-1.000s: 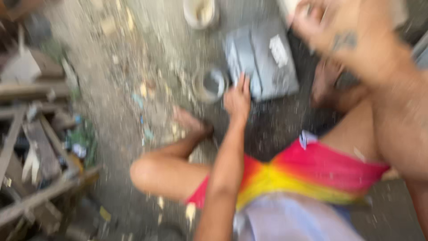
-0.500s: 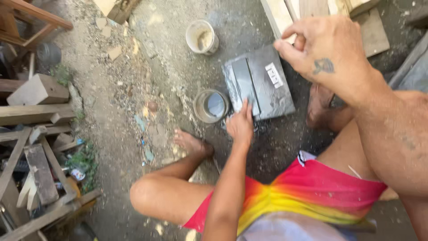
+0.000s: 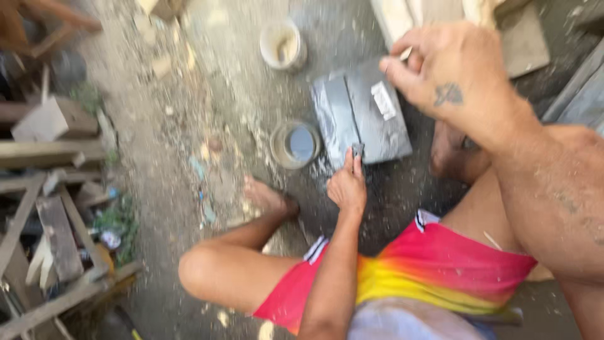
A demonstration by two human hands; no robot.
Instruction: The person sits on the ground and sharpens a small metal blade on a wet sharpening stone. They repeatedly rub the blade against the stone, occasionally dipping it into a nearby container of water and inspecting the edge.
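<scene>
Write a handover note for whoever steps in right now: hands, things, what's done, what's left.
Left hand: pinches a small dark piece against the near edge of the grey slab on the ground.
Right hand: raised above the slab's far corner, fingers curled; what it holds is unclear.
Round tin sits left of the slab, white cup beyond.
Done and left: cannot tell from this view.

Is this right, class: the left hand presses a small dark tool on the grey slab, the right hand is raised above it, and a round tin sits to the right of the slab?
Not quite. In the head view the tin sits to the left of the slab, not the right. The rest holds: the left hand presses a small dark tool on the slab, and the right hand is raised above it.
</scene>
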